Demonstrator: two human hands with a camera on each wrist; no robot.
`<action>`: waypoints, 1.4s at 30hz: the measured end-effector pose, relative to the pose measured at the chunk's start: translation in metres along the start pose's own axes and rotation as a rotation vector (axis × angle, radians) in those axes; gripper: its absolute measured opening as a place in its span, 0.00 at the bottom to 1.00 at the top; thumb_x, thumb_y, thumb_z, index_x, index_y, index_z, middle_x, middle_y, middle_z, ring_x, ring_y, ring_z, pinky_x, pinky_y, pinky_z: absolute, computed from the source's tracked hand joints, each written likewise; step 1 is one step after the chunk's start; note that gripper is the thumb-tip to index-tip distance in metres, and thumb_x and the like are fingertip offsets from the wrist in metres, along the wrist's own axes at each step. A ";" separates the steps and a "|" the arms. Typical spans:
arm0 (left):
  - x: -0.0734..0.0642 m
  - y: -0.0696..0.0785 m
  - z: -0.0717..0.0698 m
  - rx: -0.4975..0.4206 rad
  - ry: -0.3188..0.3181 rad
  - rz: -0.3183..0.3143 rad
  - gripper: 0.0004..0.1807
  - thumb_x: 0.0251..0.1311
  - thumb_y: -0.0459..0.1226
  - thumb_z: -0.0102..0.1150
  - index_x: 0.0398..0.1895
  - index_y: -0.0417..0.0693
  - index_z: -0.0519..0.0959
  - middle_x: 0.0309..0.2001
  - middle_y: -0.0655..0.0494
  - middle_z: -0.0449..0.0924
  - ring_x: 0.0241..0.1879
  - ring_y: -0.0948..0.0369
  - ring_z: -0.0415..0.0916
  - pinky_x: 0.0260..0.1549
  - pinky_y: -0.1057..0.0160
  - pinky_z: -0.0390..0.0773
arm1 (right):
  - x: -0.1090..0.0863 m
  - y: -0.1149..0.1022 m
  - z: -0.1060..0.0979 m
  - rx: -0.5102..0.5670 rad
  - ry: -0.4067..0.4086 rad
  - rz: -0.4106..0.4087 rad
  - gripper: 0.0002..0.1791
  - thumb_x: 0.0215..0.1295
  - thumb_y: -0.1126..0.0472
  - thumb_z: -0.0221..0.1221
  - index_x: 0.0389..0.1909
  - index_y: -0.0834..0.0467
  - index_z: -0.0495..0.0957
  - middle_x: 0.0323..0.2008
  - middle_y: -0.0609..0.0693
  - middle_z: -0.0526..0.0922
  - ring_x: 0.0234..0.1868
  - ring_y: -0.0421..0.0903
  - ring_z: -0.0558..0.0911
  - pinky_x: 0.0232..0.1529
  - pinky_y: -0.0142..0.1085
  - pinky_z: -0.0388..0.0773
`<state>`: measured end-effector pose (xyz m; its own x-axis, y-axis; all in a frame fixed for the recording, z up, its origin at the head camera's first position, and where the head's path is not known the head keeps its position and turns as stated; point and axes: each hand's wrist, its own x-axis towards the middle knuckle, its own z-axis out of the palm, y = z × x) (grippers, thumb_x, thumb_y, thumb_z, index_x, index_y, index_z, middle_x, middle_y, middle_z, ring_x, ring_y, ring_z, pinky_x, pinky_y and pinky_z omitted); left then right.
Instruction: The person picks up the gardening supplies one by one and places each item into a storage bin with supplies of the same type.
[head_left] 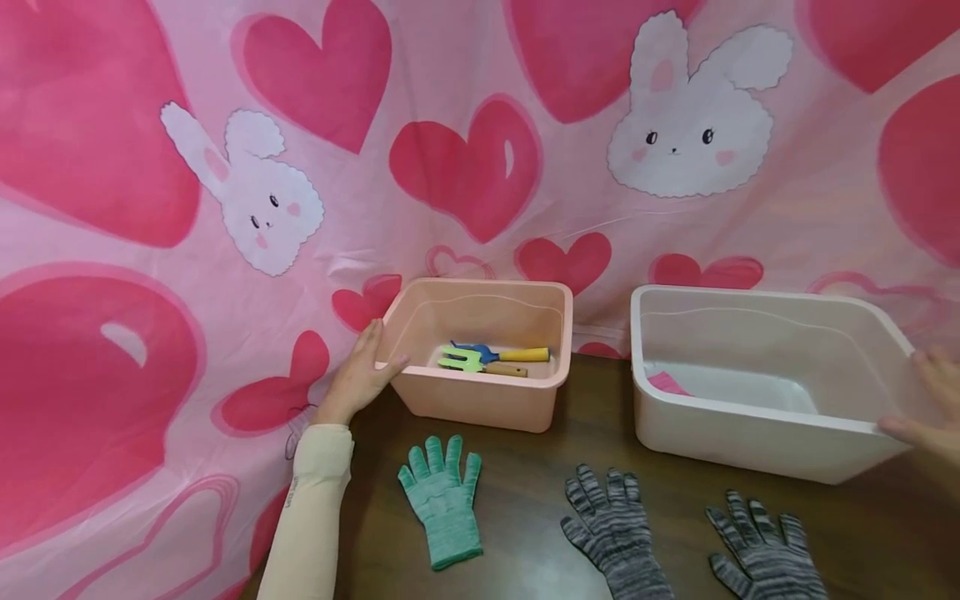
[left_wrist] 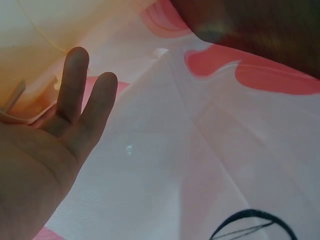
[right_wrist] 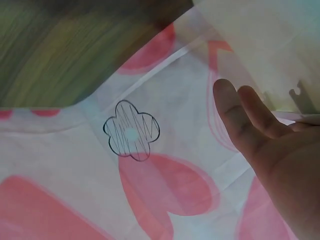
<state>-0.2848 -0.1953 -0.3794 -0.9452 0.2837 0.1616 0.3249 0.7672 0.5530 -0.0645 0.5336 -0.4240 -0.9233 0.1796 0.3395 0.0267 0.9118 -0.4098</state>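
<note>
My left hand [head_left: 360, 373] rests against the left side of a peach-pink plastic bin [head_left: 472, 402], thumb at the front rim. Its visible fingers stretch out along the outside wall in the left wrist view. Inside that bin lie a small green hand fork [head_left: 462, 359] with a wooden handle and a blue tool [head_left: 486, 353] with a yellow handle. At the right end of a white plastic bin [head_left: 750, 437], my right hand [head_left: 933, 400] touches the rim with fairly straight fingers. A pink piece [head_left: 667, 383], partly hidden by the front wall, lies in the white bin.
In front of the bins, a green knitted glove [head_left: 444, 502] and two grey striped gloves, one in the middle [head_left: 617, 529] and one at right [head_left: 768, 546], lie on the brown table [head_left: 525, 533]. A pink heart-patterned cloth [head_left: 480, 50] hangs behind and at the left.
</note>
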 end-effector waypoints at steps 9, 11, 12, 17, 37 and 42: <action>-0.009 0.009 0.001 0.205 0.091 0.012 0.49 0.69 0.60 0.53 0.79 0.37 0.52 0.78 0.38 0.50 0.73 0.38 0.52 0.69 0.37 0.55 | 0.009 -0.007 -0.002 0.100 -0.050 -0.093 0.56 0.67 0.45 0.62 0.75 0.74 0.37 0.75 0.73 0.32 0.76 0.67 0.30 0.72 0.53 0.22; -0.014 0.015 0.002 0.255 0.164 0.061 0.45 0.68 0.56 0.56 0.78 0.37 0.57 0.75 0.37 0.56 0.70 0.36 0.57 0.67 0.36 0.57 | 0.009 -0.005 -0.002 0.092 -0.063 -0.085 0.58 0.67 0.44 0.62 0.75 0.74 0.36 0.75 0.73 0.31 0.75 0.68 0.30 0.72 0.54 0.22; -0.017 0.017 0.003 0.264 0.213 0.117 0.42 0.68 0.53 0.58 0.76 0.36 0.60 0.73 0.36 0.60 0.67 0.36 0.61 0.66 0.36 0.59 | 0.009 -0.005 -0.002 0.091 -0.069 -0.083 0.58 0.67 0.44 0.62 0.75 0.74 0.36 0.75 0.74 0.30 0.75 0.68 0.29 0.71 0.55 0.22; -0.042 0.028 0.015 0.162 0.399 0.543 0.29 0.61 0.36 0.63 0.66 0.37 0.75 0.60 0.37 0.76 0.56 0.39 0.73 0.56 0.39 0.69 | 0.007 -0.009 -0.005 0.094 -0.095 -0.082 0.59 0.67 0.42 0.62 0.75 0.74 0.35 0.74 0.75 0.30 0.75 0.69 0.29 0.71 0.56 0.22; -0.147 0.040 0.080 0.260 -0.478 0.398 0.24 0.51 0.21 0.60 0.50 0.49 0.84 0.51 0.56 0.77 0.53 0.56 0.75 0.50 0.50 0.79 | 0.006 -0.003 -0.009 0.105 -0.085 -0.083 0.57 0.69 0.42 0.60 0.76 0.72 0.35 0.75 0.73 0.31 0.76 0.67 0.30 0.72 0.56 0.23; -0.149 0.048 0.095 0.353 -0.442 0.345 0.25 0.51 0.37 0.74 0.55 0.51 0.79 0.44 0.59 0.72 0.45 0.59 0.73 0.39 0.48 0.75 | 0.006 0.000 -0.009 0.102 -0.091 -0.082 0.57 0.69 0.42 0.60 0.76 0.72 0.36 0.75 0.73 0.31 0.76 0.67 0.29 0.72 0.55 0.22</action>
<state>-0.1255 -0.1461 -0.4545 -0.7069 0.6985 -0.1110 0.6688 0.7113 0.2165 -0.0666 0.5376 -0.4141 -0.9517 0.0674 0.2996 -0.0853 0.8792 -0.4688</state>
